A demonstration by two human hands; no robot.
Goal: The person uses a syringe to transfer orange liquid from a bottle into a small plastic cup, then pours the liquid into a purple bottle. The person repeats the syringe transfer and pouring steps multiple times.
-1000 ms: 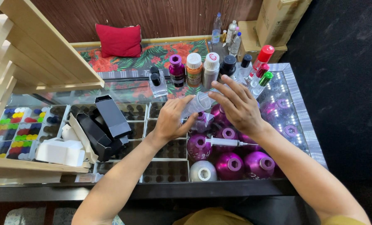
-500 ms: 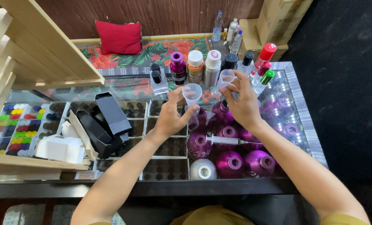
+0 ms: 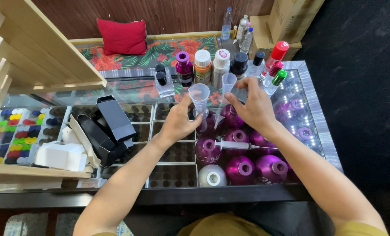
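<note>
Clear measuring cup (image 3: 199,97) empty in left hand (image 3: 179,122) grip; smaller cup (image 3: 228,83) pinched by right hand (image 3: 251,107).

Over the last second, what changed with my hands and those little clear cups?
The hands parted: the left hand lifted one clear cup upright, and the right hand carried a second clear cup toward the bottle row. Before, both were bunched together over the purple bottles. The syringe and black boxes stayed put.
</note>
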